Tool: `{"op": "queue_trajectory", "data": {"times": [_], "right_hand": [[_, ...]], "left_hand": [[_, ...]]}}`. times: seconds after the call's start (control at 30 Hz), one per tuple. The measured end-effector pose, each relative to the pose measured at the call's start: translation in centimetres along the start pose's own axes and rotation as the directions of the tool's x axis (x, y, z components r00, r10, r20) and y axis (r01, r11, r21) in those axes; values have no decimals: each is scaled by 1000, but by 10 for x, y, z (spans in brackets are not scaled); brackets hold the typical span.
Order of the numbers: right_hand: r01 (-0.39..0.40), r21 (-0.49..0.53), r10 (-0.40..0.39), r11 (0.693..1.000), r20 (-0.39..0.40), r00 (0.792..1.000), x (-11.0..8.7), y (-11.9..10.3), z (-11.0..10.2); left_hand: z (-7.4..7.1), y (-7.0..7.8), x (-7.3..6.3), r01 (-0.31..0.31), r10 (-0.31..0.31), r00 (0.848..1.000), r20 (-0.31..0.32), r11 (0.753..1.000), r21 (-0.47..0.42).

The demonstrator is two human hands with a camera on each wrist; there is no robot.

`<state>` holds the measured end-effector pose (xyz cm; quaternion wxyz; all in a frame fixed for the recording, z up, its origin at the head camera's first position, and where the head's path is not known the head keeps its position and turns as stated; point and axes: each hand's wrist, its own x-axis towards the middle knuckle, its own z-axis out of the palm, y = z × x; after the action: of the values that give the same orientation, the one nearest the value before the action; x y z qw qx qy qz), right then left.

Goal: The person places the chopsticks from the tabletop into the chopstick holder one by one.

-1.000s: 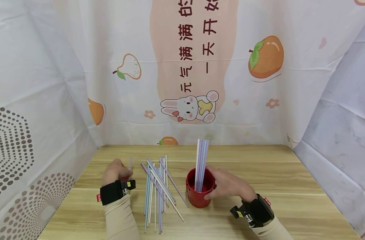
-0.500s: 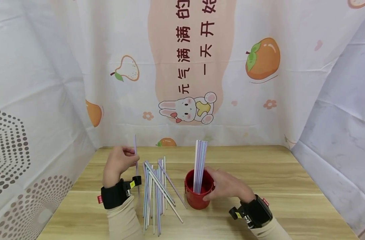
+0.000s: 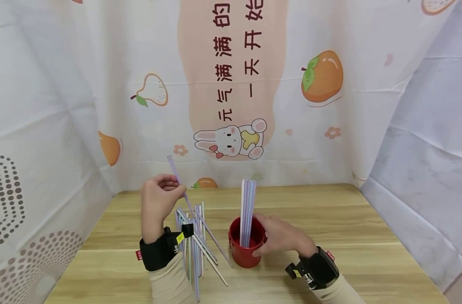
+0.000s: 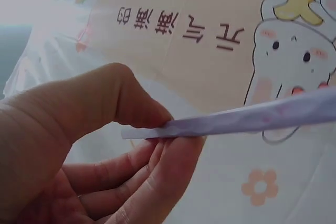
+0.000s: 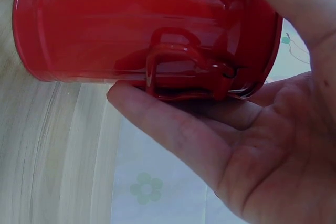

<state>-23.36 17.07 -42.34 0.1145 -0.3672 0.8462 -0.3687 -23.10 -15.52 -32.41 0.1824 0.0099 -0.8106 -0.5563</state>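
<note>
A thin lavender straw (image 3: 173,167) is pinched between the thumb and forefinger of my left hand (image 3: 158,203), raised over the left part of the table. It slants down to the right, its lower end overlapping the loose straws (image 3: 209,254) in the head view. Up close in the left wrist view, the pinched straw (image 4: 252,119) shows a slightly creased surface. My right hand (image 3: 282,237) grips the small red bucket (image 3: 247,258) from its right side. In the right wrist view, fingers lie along the bucket's wall beside its wire handle loop (image 5: 178,66).
Several white, lavender and bluish straws (image 3: 248,211) stand upright in the bucket. The loose pile spreads left of it, partly hidden behind my left wrist. A wooden table (image 3: 330,219) lies underneath, with a printed curtain (image 3: 284,169) behind its far edge.
My left hand has lifted the lavender straw from the table's left and carried it right, towards the loose pile. The straw now tilts. My right hand keeps its hold on the bucket.
</note>
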Motion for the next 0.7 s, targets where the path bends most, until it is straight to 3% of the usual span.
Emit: {"op": "queue_trajectory", "data": {"times": [0.2, 0.47, 0.6, 0.7], "right_hand": [[-10, 3, 10, 1000, -1, 1000, -1, -1, 0], [25, -7, -25, 1000, -2, 1000, -1, -1, 1], [28, -30, -29, 999, -11, 1000, -1, 1, 1], [15, -44, -16, 999, -14, 1000, 0, 2, 0]], "left_hand": [[32, 9, 2, -44, 45, 999, 8, 995, -89], [69, 14, 4, -111, 119, 990, 78, 989, -101], [83, 14, 5, -112, 132, 978, 163, 986, -126], [91, 11, 7, -94, 123, 959, 256, 988, -121]]}}
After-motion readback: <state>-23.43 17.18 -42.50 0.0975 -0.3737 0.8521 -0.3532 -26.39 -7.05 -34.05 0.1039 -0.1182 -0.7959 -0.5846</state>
